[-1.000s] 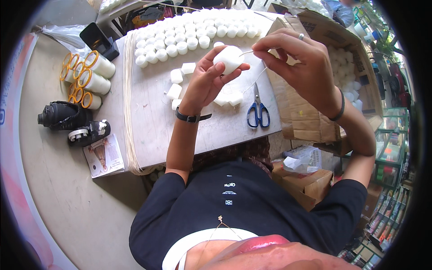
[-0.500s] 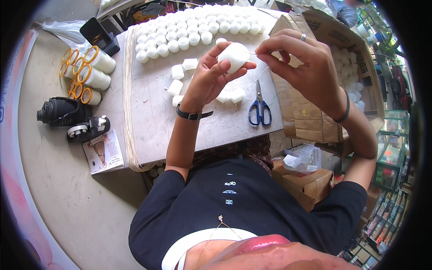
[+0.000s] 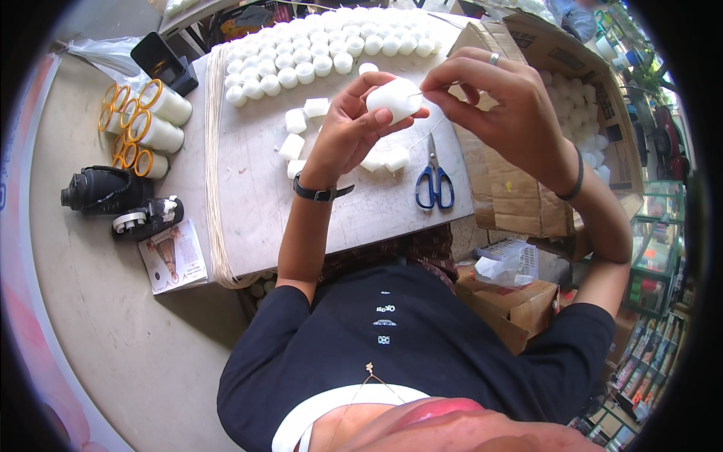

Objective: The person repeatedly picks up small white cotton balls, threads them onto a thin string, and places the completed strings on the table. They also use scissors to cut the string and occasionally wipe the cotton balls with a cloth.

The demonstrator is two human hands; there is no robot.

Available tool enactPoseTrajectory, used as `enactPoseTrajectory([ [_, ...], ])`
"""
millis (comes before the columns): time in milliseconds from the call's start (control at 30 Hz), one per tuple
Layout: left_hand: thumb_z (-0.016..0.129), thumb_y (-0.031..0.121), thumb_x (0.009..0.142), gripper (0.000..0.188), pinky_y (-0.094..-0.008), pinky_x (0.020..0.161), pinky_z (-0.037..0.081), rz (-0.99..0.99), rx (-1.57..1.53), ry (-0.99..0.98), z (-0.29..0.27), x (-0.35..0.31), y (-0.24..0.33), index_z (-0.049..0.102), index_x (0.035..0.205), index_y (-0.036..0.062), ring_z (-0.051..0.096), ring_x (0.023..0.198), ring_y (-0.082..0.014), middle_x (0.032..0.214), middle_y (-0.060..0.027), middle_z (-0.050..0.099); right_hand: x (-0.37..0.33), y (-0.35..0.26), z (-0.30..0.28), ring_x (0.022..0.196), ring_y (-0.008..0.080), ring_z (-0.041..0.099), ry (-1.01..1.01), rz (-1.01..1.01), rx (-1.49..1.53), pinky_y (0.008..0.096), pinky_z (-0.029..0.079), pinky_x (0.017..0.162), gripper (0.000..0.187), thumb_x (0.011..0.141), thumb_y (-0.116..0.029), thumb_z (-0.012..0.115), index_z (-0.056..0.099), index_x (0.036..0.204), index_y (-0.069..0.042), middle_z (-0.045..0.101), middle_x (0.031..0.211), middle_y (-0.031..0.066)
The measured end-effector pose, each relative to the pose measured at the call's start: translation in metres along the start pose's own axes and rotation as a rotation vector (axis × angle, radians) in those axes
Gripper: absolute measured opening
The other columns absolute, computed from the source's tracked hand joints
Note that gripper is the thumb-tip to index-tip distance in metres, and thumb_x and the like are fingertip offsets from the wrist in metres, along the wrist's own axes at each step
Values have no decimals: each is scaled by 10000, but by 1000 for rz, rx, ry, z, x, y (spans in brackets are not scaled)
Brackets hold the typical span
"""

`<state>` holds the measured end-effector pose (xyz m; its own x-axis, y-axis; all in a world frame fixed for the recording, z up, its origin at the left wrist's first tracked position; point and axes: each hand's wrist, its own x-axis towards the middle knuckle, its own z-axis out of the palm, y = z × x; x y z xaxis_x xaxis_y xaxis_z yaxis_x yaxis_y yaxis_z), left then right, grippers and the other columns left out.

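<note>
My left hand (image 3: 348, 124) is closed around a short white candle (image 3: 390, 102), held above the table with its end turned toward the right. Right beside that end, the thumb and fingertips of my right hand (image 3: 501, 105) pinch a thin white wick (image 3: 431, 130), whose loose length hangs down below my fingers. Blue-handled scissors (image 3: 434, 187) lie on the table under my hands, points away from me. Several loose white candles (image 3: 291, 146) lie in a rough curve around my left wrist, partly hidden by the forearm.
Rows of white candles (image 3: 305, 73) stand at the back. A cardboard box (image 3: 520, 192) holding more candles is on the right. Along the table's left part runs a bundle of pale cord (image 3: 215, 166). Yellow-rimmed white cylinders (image 3: 162, 134) and a black bottle (image 3: 102, 188) stand farther left.
My right fingertips have moved slightly left, up close to the candle's end. The candle has tilted a little in my left hand, so that its end shows more.
</note>
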<state>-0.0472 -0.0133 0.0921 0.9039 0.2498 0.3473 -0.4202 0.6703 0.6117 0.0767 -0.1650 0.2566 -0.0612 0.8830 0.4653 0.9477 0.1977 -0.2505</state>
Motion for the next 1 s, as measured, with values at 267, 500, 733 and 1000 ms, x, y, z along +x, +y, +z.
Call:
enactPoseTrajectory([
  [267,716,182,916,524,-408,1010,544,51,130,45,9,-1,1,478,1369,69,644,1141,-275,1262,-110,606,4,-6,7,730,198,652,55,15,105,318,522,652,219,830,-5,694,674,1046,-30,641,915,79],
  [500,715,177,916,508,-403,1024,534,79,166,41,11,0,0,485,1358,76,616,1180,-221,1272,-109,600,-3,1,18,801,159,673,48,140,317,278,557,717,264,848,24,665,660,1104,-41,649,847,49],
  [733,727,160,901,514,-401,1032,529,99,167,59,8,-2,3,486,1346,74,609,1182,-231,1263,-110,591,-4,11,27,806,155,687,153,131,476,283,574,747,275,863,6,678,651,1133,-41,669,823,63],
  [1000,802,47,806,862,-366,953,577,224,338,255,21,4,2,242,1461,75,669,1059,-254,1224,-164,581,-3,14,29,869,213,686,97,126,237,317,543,802,249,871,-57,717,668,1114,-39,678,996,107],
])
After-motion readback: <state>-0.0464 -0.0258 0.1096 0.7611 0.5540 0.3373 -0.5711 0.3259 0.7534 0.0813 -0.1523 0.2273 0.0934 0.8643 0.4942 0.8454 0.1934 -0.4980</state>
